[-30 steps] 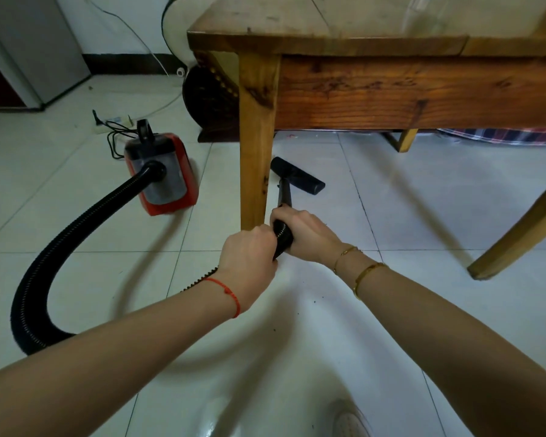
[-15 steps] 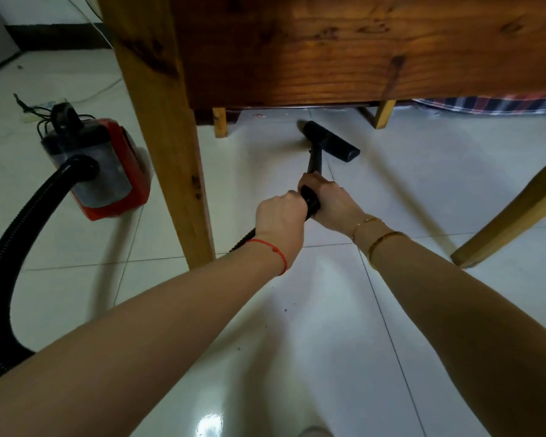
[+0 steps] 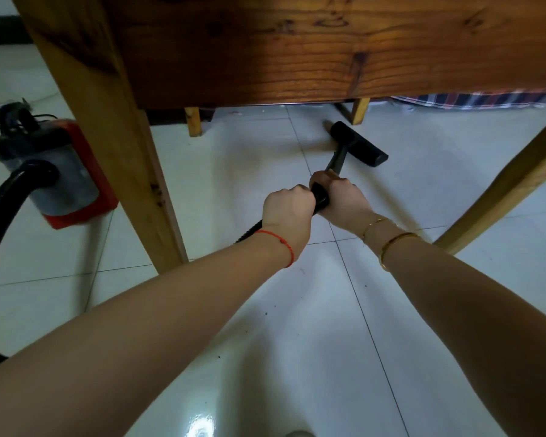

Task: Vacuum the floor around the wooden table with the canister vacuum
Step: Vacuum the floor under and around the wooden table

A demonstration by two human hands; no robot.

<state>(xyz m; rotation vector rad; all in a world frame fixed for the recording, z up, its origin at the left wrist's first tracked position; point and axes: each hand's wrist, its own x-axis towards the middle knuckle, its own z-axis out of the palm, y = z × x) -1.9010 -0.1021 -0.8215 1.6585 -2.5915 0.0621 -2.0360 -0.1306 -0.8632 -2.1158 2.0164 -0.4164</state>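
Both hands grip the wand [image 3: 337, 164] in line, left hand [image 3: 287, 212] behind right hand [image 3: 339, 197], fingers curled round it, likely to steer low under the counter [image 3: 265, 48]. The nozzle [image 3: 358, 143] lies flat on the floor [image 3: 328, 326] at 12 o'clock. The canister [image 3: 49, 175] sits at 9 o'clock beyond the leg [image 3: 114, 134], its hose [image 3: 0, 203] looping back.

Dim, wide-angle bowed edges, glare on the glossy floor [image 3: 199, 421], canister vacuum [image 3: 54, 171] motion-blurred
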